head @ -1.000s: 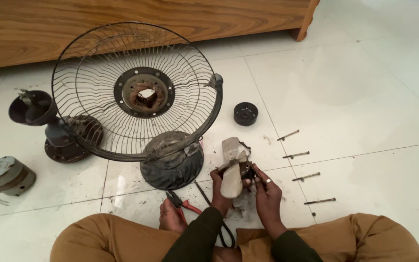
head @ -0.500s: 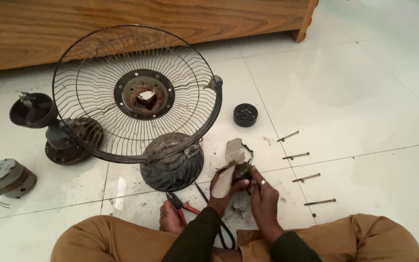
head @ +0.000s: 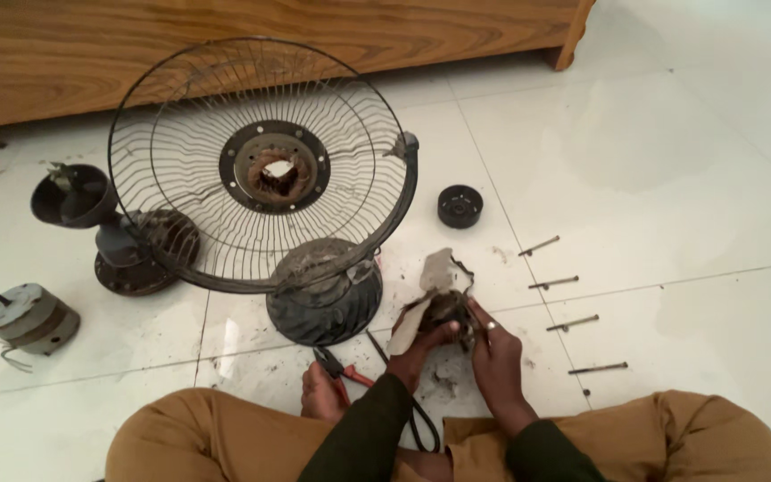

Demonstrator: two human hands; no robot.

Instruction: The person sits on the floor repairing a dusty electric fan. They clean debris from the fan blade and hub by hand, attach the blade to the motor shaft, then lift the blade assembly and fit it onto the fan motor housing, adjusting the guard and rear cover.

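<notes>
Head view: the person sits cross-legged on the white tiled floor (head: 671, 161). Both hands grip a dusty fan part (head: 439, 299) between them, just above the lap. The left hand (head: 426, 344) cups it from below; the right hand (head: 493, 348) clasps its side. The wire fan guard (head: 180, 178) stands just left, four long screws (head: 573, 303) lie right.

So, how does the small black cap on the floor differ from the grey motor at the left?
The black cap is low, round and dark, lying near the screws. The grey motor is bigger, taller, pale-topped, with a shaft and loose wires. Both lie untouched on the white floor.
</notes>
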